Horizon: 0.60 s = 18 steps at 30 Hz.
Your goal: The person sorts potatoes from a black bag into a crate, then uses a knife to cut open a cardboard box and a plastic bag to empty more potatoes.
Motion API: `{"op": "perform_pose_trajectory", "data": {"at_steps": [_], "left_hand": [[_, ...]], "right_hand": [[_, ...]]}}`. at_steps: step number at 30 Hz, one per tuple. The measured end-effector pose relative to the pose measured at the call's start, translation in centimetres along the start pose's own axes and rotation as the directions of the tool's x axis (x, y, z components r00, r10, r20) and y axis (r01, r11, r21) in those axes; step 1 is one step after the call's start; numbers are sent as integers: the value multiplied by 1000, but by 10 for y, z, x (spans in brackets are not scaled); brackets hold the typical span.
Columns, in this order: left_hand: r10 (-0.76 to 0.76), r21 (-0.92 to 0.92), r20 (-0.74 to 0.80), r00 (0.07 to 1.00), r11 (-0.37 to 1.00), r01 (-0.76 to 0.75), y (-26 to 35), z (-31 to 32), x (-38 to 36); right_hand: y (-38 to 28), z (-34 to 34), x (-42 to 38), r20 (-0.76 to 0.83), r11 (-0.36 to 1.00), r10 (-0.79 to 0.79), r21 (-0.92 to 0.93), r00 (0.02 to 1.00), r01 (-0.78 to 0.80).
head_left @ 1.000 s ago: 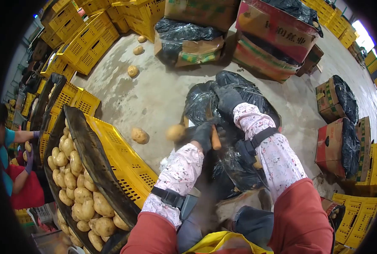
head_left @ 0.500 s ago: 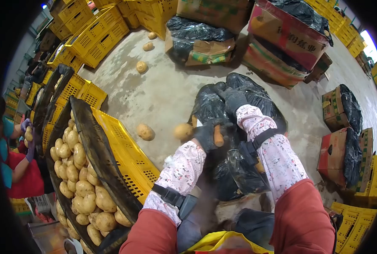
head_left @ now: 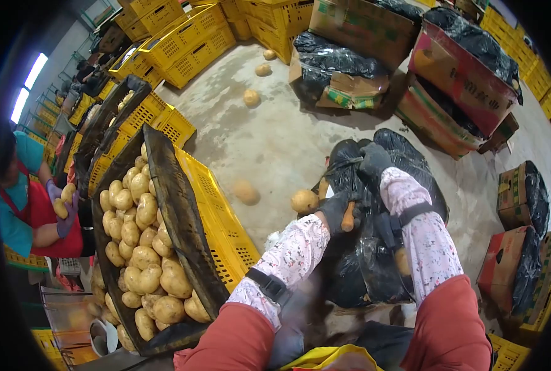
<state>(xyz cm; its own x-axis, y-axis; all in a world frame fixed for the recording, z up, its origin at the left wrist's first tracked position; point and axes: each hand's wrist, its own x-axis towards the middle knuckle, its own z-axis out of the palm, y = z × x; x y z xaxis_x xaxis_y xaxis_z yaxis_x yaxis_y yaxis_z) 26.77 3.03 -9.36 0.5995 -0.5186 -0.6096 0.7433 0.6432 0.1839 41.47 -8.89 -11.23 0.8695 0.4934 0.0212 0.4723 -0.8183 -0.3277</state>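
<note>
My left hand (head_left: 335, 212), in a dark grey glove, is closed around a knife with an orange-brown handle (head_left: 348, 217). A pale blade-like piece shows on the far side of that fist. My right hand (head_left: 375, 159), gloved alike, grips the gathered plastic of a black plastic bag (head_left: 359, 266). The bag lies bulging on the floor in front of me, and both hands are over its upper part. A potato (head_left: 304, 201) rests beside the bag, just left of my left hand.
At left, a yellow crate (head_left: 216, 213) with a dark lining holds many potatoes (head_left: 142, 260). Beyond it a co-worker (head_left: 31, 191) in purple gloves holds potatoes. Loose potatoes (head_left: 251, 98) lie on the floor. Cartons (head_left: 461, 74) with black plastic stand ahead and right; yellow crates (head_left: 185, 46) are stacked behind.
The view has turned left, so everything sits further right. My hands keep their places on the bag. The co-worker's hands have come together, now showing two potatoes.
</note>
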Motion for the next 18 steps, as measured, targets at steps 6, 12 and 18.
{"op": "perform_pose_trajectory", "data": {"at_steps": [6,12,18], "left_hand": [[-57,45,110,992,998,52,8,-17,17],[70,310,-70,995,950,-44,30,-7,25],[114,278,-40,993,956,-98,24,-7,14]], "right_hand": [[12,0,3,116,998,-45,-36,992,50],[-53,-63,-35,-72,975,-59,209,996,73],[8,4,-16,-71,984,-15,174,997,27]]}}
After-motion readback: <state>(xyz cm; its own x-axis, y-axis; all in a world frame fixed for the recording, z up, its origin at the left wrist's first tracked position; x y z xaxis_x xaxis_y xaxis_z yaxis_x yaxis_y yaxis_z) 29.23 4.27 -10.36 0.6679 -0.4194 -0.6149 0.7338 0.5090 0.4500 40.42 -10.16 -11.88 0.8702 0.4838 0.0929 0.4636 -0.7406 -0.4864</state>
